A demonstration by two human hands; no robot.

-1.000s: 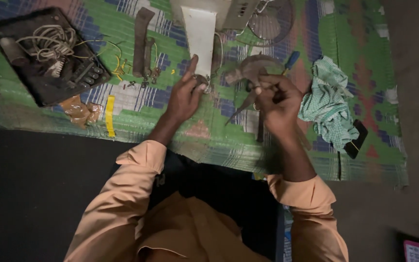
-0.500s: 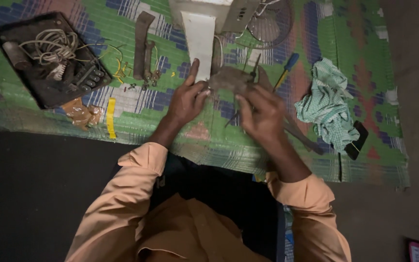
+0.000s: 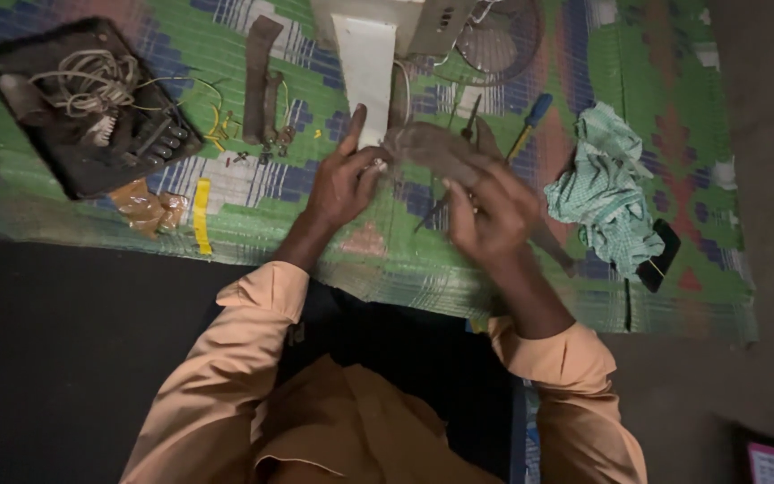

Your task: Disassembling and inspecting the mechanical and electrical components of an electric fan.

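My left hand (image 3: 344,175) and my right hand (image 3: 492,211) both grip a dusty grey curved part (image 3: 432,148), held just above the green patterned mat (image 3: 253,193). The left fingers pinch its left end beside a white fan stand (image 3: 366,72). The right hand closes over its right end from above. A thin dark tool (image 3: 469,121) sticks up behind the part; whether the right hand holds it is unclear.
A black panel with coiled wires (image 3: 82,103) lies far left. A brown metal strip (image 3: 260,76), a yellow strip (image 3: 201,215), a blue-handled screwdriver (image 3: 530,121), a green checked cloth (image 3: 606,193) and a wire fan guard (image 3: 499,36) lie about the mat.
My right hand has moved up and left, from beside the cloth onto the grey part. The left hand has stayed at the part's left end.
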